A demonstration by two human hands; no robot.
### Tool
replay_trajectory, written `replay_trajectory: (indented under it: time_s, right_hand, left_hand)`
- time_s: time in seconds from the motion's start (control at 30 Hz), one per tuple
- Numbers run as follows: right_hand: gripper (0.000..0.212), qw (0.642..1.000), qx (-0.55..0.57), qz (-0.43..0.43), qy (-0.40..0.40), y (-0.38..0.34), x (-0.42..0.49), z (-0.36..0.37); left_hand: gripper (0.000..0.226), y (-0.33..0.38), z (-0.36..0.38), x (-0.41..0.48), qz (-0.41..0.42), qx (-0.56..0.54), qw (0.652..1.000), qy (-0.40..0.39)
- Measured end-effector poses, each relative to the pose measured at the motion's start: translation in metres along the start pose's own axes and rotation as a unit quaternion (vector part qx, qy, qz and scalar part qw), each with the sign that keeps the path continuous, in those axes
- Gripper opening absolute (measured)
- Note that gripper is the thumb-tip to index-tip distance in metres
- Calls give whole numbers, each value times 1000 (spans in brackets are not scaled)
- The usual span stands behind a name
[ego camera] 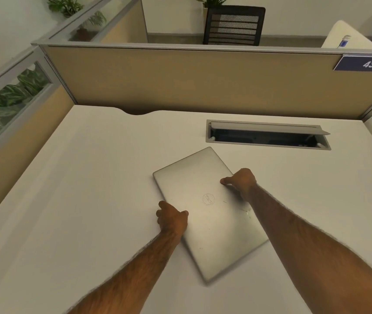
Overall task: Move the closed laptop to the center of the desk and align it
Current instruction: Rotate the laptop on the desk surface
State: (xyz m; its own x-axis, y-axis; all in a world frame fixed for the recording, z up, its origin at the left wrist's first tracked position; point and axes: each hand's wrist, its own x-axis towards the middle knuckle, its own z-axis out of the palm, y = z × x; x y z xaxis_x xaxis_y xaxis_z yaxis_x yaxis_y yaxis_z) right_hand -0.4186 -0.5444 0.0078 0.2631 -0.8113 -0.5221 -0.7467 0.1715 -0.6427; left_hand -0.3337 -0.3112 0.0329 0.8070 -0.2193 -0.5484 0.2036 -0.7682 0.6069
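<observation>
Fingers (161, 206) of the left hand (173, 219) and right hand (241, 181) pinch the long sides of the laptop (210, 211), which lies crooked on the table (90, 177).

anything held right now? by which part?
Closed laptop, lying skewed on the desk. Left hand grips its left long edge, right hand its right.

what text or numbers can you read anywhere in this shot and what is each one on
"435": white digits on the dark blue sign fixed at the right end of the partition wall behind the desk.
"DELL": round logo on the lid of the closed laptop, seen rotated; the letters are faint, so this reading is likely, not certain.
Bottle beyond the partition: blue label, too small and blurred to read.
No other text is visible.
</observation>
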Motion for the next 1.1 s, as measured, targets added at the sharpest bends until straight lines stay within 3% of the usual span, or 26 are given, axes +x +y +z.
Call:
replay_trajectory:
  time_s: [0.4,0.5,0.6,0.73,0.83,0.93,1.1]
  right_hand:
    - [50,999,-40,-15,-18,-13,-4,1]
    - [34,999,-9,-31,-18,-10,-16,-3]
    - [39,997,63,-32,14,5,-37,-14]
    - [40,983,81,-15,166,40,-85,-35]
    - [48,966,107,36,233,73,-121,-47]
    - [59,952,161,109,238,96,-144,-48]
    - [78,943,227,176,169,116,-164,-9]
  left_hand:
    - [60,-7,9,-2,-21,-18,1000,15]
    - [52,-13,8,3,-16,-38,999,14]
    - [43,-16,0,6,-1,-41,999,18]
    - [52,7,-19,17,69,57,993,72]
    - [50,31,-32,39,164,126,974,94]
    - [47,54,-38,64,236,201,949,63]
    - [65,82,-30,94,225,303,925,-50]
